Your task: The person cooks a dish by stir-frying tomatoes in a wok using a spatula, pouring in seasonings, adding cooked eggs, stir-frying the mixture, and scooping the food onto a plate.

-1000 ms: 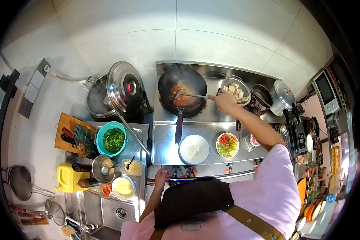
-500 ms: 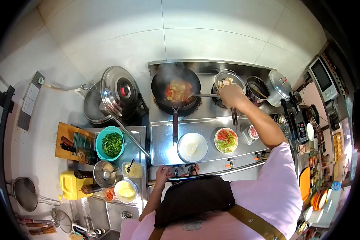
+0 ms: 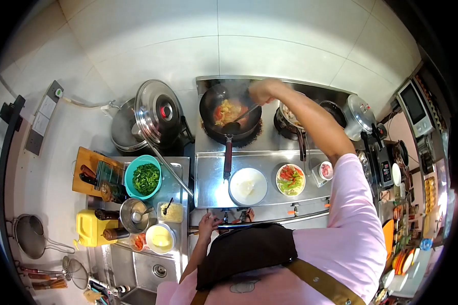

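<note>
My right hand (image 3: 263, 92) is closed round the handle of a spatula (image 3: 232, 126), above the right rim of a dark wok (image 3: 212, 96). The spatula's blade rests inside the wok, at the near edge of a steaming red and yellow mixture (image 3: 229, 113). The wok's handle (image 3: 228, 160) points toward me and is not held. My left hand (image 3: 208, 222) is by the counter's front edge, near the stove knobs (image 3: 226, 216); its fingers are partly bent and I cannot make out any object in it.
A white bowl (image 3: 248, 186) and a plate of cut peppers (image 3: 290, 180) stand before the stove. My right forearm passes over a pot (image 3: 286, 124). On the left are a lidded large pot (image 3: 160, 113), a turquoise bowl of greens (image 3: 143, 177) and a yellow jug (image 3: 93, 229).
My right hand has moved from beside the right-hand pot up and left to the wok. The spatula now slants down toward me, its blade at the wok's near side.
</note>
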`<state>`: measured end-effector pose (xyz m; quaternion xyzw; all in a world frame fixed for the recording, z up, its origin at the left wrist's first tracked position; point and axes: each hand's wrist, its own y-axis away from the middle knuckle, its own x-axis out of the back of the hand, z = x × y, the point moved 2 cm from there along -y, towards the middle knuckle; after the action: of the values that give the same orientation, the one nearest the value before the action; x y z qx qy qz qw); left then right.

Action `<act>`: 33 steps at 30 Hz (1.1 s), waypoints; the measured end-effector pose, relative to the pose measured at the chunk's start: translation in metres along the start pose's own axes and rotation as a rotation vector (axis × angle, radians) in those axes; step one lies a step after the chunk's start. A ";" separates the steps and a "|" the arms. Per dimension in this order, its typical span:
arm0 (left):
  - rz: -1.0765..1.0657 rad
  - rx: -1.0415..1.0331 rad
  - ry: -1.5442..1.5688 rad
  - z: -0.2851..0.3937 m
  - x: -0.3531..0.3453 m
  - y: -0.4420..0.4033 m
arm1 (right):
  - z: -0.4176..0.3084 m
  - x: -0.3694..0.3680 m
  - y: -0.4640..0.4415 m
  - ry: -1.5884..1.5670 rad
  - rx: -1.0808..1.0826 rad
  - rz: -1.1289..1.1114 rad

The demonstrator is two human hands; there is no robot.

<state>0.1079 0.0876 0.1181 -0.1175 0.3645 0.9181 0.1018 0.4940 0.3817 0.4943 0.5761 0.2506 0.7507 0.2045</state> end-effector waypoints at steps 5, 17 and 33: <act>0.012 -0.029 0.017 -0.014 0.007 -0.008 | -0.034 -0.007 -0.037 -0.274 -0.007 0.087; 0.026 0.057 -0.011 -0.009 0.007 -0.007 | 0.002 -0.090 -0.045 -0.228 -0.169 0.564; -0.070 0.056 -0.120 0.011 0.007 -0.006 | -0.029 -0.206 -0.050 -0.635 -0.299 0.509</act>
<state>0.1014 0.1003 0.1201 -0.0723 0.3788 0.9089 0.1588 0.5191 0.2943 0.3003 0.7858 -0.0864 0.5909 0.1609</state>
